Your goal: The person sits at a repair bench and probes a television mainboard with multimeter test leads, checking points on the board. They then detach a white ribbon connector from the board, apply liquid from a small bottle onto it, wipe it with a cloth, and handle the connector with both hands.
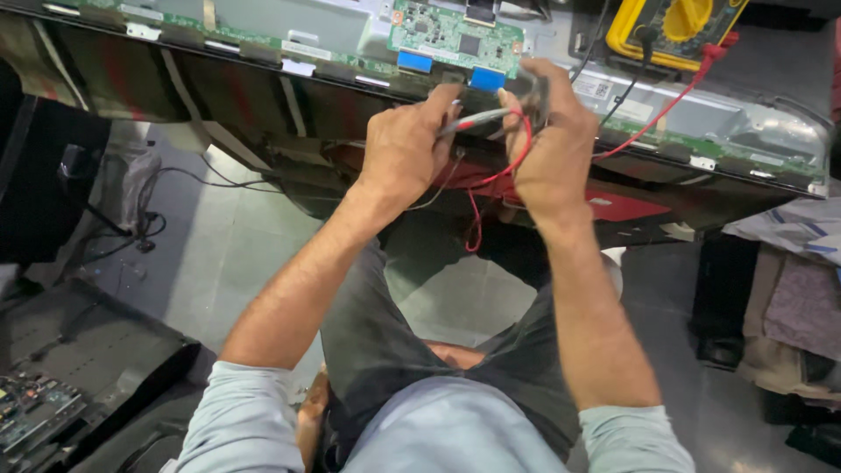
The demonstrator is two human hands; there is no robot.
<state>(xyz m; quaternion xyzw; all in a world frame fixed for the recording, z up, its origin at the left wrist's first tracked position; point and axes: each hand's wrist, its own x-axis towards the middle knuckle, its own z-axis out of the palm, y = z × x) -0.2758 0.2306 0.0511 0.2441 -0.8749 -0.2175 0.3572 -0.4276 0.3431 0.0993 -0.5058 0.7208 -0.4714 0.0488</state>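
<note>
Probe (473, 121), a slim grey test lead with a red band, lies just above the middle of the frame, pinched between the two hands. From the head view, the left hand (405, 144) closes its fingers around the probe's rear end, thumb and forefinger clenched on it, knuckles turned up toward the camera. The right hand (554, 140) meets it from the other side; its fingers curl over the probe's forward end and blur there, so the exact grip on the tip cannot be told, though the hand is clearly clenched rather than released. A red wire (519, 156) loops between the two hands and hangs down below them toward the middle of the frame. A second red lead (670, 103) runs from the right hand up to the yellow multimeter (674, 28) at the upper right. Just above the hands sits a green circuit board (455, 35) with two blue connectors, mounted on the grey metal back of a flat display panel (718, 114) that stretches across the top of the frame. Both forearms rise from light blue sleeves (241, 416) at the bottom. Another circuit board (35, 412) lies on the floor at the lower left, and folded cloth (793, 228) sits at the right edge.
</note>
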